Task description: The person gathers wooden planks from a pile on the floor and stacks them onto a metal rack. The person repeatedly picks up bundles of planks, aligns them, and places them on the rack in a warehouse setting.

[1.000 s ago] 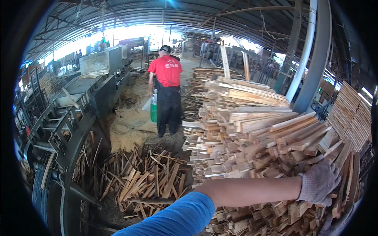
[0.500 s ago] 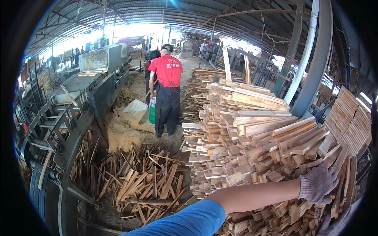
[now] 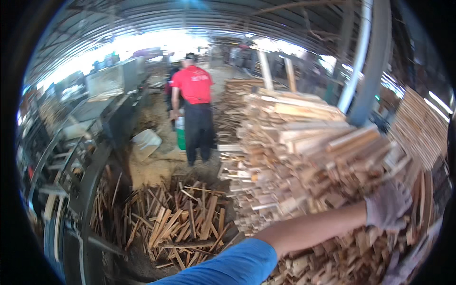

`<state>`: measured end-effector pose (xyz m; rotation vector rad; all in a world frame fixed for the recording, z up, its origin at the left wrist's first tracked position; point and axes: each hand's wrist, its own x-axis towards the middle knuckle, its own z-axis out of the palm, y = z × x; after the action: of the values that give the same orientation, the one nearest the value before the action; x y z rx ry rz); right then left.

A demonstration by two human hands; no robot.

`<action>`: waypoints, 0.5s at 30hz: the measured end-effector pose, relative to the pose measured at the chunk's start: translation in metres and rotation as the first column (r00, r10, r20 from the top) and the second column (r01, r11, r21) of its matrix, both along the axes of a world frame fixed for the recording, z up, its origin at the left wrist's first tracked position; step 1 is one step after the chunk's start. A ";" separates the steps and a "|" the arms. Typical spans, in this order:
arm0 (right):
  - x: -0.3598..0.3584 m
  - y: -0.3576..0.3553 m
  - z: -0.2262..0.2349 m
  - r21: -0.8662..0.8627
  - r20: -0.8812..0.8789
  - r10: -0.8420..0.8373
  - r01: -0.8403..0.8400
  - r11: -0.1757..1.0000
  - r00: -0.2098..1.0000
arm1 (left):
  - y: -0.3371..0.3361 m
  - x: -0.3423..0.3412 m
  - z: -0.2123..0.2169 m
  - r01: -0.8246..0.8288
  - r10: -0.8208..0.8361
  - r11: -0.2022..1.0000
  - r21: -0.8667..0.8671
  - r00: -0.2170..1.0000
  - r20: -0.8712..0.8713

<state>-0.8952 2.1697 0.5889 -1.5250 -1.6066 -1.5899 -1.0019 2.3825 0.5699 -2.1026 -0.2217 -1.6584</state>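
A tall stack of sawn wooden strips fills the right half, most of their ends pointing at me. My left arm, in a blue sleeve, reaches across the front of it. In a pale knit work glove, my left hand is at the stack's right side, over the strip ends. Motion smears its fingers, and whether they grip a strip is unclear. Low at the right rim, my gloved right hand shows only in part, blurred, next to the lower strips; its fingers cannot be made out.
Loose offcuts lie heaped on the floor ahead. A roller machine stands along the left. A person in a red shirt stands beyond, beside a green-and-white container, with another person partly hidden. A grey post rises behind the stack.
The view has shifted slightly and blurred. My left hand has moved a little upward, staying beside the strip ends. The person in red appears slightly further left.
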 end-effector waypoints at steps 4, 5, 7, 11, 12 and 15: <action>0.042 -0.030 -0.083 -0.253 -0.321 -0.014 -0.072 0.965 0.947 | 0.006 -0.037 0.024 -0.049 -0.056 0.962 -0.267 0.927 -0.370; 0.026 -0.043 -0.110 -0.265 -0.484 -0.078 -0.061 0.962 0.872 | -0.004 -0.040 0.038 -0.161 -0.109 0.861 -0.482 0.868 -0.484; 0.010 -0.108 -0.171 -0.319 -0.643 -0.132 -0.107 0.942 0.755 | -0.003 -0.025 0.027 -0.202 -0.042 0.878 -0.434 0.871 -0.490; -0.051 -0.271 -0.365 -0.525 -0.830 -0.513 0.006 0.851 0.220 | -0.004 -0.030 0.028 -0.147 -0.003 0.946 -0.290 0.888 -0.460; -0.091 -0.337 -0.410 -0.720 -0.685 -0.699 0.040 0.693 -0.207 | 0.014 0.002 -0.015 -0.125 -0.073 0.923 -0.363 0.870 -0.488; -0.199 -0.465 -0.460 -0.766 -0.189 -0.631 -0.289 0.574 -0.752 | 0.004 -0.019 0.013 -0.331 0.115 0.906 -0.263 0.792 -0.600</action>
<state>-1.0943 1.7046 0.1289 -2.5029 0.2759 1.1775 -1.0212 2.3866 0.5826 -2.6153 -0.5887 -0.8213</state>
